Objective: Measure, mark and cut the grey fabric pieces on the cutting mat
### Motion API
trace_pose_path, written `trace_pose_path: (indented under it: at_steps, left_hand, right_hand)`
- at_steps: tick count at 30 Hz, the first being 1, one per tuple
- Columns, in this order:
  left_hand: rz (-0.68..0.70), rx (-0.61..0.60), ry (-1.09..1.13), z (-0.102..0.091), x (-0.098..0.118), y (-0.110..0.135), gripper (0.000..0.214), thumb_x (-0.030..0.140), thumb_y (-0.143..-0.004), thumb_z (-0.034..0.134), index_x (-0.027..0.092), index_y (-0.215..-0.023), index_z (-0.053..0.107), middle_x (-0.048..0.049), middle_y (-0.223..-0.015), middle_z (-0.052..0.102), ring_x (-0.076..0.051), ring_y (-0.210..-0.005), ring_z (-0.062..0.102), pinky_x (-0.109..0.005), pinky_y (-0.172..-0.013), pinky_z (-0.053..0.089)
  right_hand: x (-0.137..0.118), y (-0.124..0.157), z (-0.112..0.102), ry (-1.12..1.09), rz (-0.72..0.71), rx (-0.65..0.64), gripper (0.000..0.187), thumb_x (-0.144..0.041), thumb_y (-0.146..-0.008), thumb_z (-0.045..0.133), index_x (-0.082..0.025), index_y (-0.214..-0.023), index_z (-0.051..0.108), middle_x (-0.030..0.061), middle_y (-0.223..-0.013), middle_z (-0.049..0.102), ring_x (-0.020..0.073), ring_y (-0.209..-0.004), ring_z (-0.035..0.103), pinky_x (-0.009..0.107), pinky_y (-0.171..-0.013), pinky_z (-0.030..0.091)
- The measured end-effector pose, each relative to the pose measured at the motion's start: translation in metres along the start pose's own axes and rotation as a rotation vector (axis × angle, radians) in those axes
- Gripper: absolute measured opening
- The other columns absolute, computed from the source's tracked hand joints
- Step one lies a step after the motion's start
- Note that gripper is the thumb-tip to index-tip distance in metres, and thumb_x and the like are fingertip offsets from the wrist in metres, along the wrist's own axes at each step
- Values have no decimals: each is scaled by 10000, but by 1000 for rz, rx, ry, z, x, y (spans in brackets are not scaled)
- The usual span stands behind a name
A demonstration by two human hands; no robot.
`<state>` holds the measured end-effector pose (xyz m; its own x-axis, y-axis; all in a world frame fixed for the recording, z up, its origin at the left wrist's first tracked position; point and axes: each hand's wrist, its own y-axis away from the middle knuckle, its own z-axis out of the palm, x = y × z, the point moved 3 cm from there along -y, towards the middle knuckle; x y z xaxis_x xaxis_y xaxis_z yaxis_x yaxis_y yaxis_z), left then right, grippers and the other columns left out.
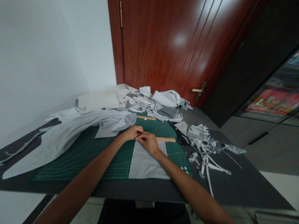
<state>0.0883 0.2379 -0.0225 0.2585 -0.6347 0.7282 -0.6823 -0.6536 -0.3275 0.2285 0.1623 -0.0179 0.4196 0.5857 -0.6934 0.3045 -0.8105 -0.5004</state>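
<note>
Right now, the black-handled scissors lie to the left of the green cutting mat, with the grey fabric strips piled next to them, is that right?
Not quite: the side is wrong. The scissors lie at the right edge of the green cutting mat, not to its left, as the head view shows. The grey fabric strips are piled next to them.

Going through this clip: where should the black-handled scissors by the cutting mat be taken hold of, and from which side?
Grip the black finger loops of the scissors from the near side, with the right hand: the loops lie toward the person, while the blades point away beside a grey fabric scrap.
</note>
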Motion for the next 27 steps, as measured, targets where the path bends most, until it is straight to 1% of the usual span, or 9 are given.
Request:
trace_pose_path:
  at_steps: [7, 12, 16, 22, 27]
  left_hand:
    - [4, -4, 2, -3, 1, 0, 189, 267, -852, 707, 133, -728, 755, -31, -750, 629, -140, -689, 578, -218, -615, 413]
    - [7, -10, -2, -4, 2, 1, 169, 285, -844, 716, 144, -772, 774, -36, -768, 647, -147, -717, 586, -219, -637, 428]
    - [9, -11, -4, -4, 2, 0, 180, 301, -820, 740, 139, -745, 761, -35, -754, 636, -153, -711, 587, -226, -638, 430]
    - [11, -13, -14, -4, 3, -1, 220, 315, -842, 710, 144, -706, 740, -32, -742, 622, -149, -702, 571, -228, -631, 421]
    - [10, -21, -28, -6, 5, -1, 187, 296, -830, 700, 149, -718, 733, -31, -757, 632, -156, -720, 581, -235, -652, 432]
  right_hand:
    - [-1, -1, 0, 36, 16, -44, 121, -125, -859, 765, -233, -889, 810, 20, -963, 808, 172, -910, 748, 259, -844, 545]
    - [-1, -2, 0, 74, 44, -58, 92, -165, -878, 760, -234, -916, 808, 25, -1002, 808, 175, -918, 749, 257, -829, 540]
    - [-3, -2, 0, 101, 57, -60, 112, -156, -875, 758, -240, -929, 808, 23, -1014, 802, 172, -924, 742, 246, -829, 532]
    - [-5, -3, -2, 131, 59, -75, 100, -165, -882, 750, -232, -929, 807, 25, -1039, 798, 164, -914, 736, 231, -817, 521]
    - [-5, -4, -3, 166, 73, -93, 116, -161, -885, 734, -235, -938, 805, 21, -1035, 799, 170, -902, 734, 234, -810, 516]
